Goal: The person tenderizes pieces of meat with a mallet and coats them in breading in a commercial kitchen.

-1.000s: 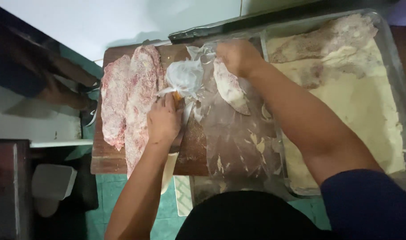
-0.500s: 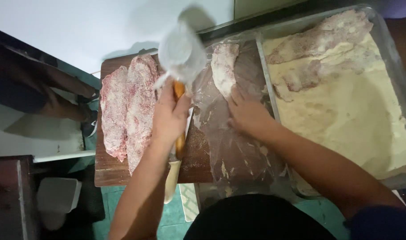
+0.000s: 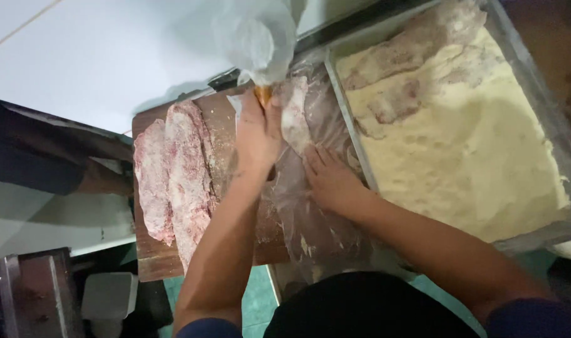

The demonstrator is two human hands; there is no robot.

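Your left hand [image 3: 257, 134] grips a bag-wrapped mallet [image 3: 260, 44]; right hand [image 3: 329, 181] flat, pinning plastic sheet [image 3: 310, 231] over meat [image 3: 296, 119]; breadcrumb tray [image 3: 542, 94] right of board [image 3: 151, 266].

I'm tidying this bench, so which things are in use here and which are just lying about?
In use:
left hand gripping a bag-wrapped mallet
right hand pressing the plastic sheet
meat piece under the sheet
wooden board

Lying about:
floured cutlets
tray of breading
white container
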